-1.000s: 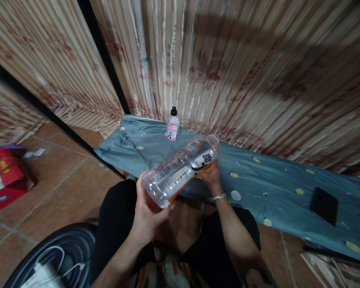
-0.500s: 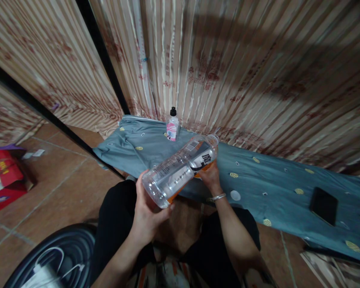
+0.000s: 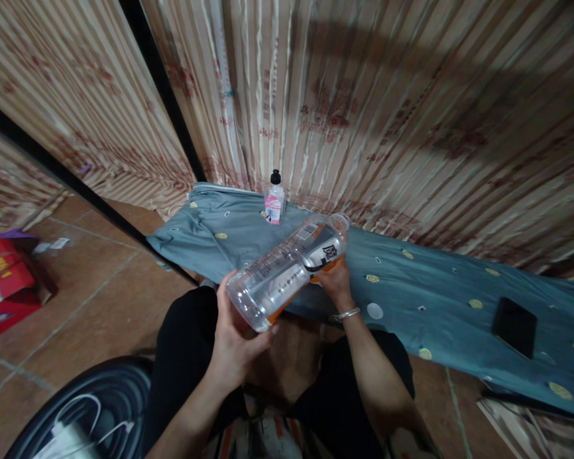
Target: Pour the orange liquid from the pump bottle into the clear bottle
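Between my two hands a large clear plastic bottle (image 3: 289, 271) with an orange, black and white label is held tilted, its uncapped-looking neck up to the right. My left hand (image 3: 234, 344) wraps around the bottle's base. My right hand (image 3: 335, 280), with a silver bangle at the wrist, grips the side near the shoulder; its fingers are partly hidden behind the bottle. Beyond it a small clear bottle (image 3: 274, 203) with a pink label and black cap stands upright on the blue-grey cloth (image 3: 402, 306). A white round cap (image 3: 375, 311) lies right of my right wrist.
A dark phone (image 3: 515, 327) lies on the cloth at the right. Black poles (image 3: 86, 191) slant down at the left before a striped curtain (image 3: 363, 115). On the tiled floor are a red box (image 3: 9, 287) and a black round stool (image 3: 119, 389) bearing a white charger with cable.
The view has shifted very slightly. Both hands and the large bottle stay in practically the same position.
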`<state>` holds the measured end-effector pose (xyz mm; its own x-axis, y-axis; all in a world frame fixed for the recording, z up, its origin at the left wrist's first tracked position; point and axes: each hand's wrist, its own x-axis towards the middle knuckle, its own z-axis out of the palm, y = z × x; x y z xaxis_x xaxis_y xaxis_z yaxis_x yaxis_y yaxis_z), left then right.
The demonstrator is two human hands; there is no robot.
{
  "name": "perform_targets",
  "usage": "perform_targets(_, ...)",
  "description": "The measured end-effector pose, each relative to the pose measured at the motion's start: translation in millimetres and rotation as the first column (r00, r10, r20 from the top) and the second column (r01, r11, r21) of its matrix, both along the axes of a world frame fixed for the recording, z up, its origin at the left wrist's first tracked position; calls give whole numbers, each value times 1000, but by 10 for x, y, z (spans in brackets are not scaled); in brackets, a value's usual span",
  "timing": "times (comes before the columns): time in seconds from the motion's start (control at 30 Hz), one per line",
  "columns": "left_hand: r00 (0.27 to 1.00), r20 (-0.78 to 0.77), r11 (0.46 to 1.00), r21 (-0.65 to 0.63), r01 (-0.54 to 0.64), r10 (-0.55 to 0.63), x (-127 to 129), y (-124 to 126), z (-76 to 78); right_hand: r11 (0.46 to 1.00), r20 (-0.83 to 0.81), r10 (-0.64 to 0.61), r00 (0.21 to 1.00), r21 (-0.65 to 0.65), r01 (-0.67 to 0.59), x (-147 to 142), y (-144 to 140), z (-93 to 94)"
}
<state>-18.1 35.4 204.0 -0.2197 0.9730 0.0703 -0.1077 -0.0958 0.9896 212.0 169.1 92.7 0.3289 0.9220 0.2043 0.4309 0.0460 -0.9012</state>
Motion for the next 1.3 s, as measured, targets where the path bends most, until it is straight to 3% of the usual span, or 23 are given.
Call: perform_targets(1.3, 1000, 20, 1000, 6, -3, 3, 2, -11, -19, 999, 6, -4, 1000, 35, 4, 12, 15, -45)
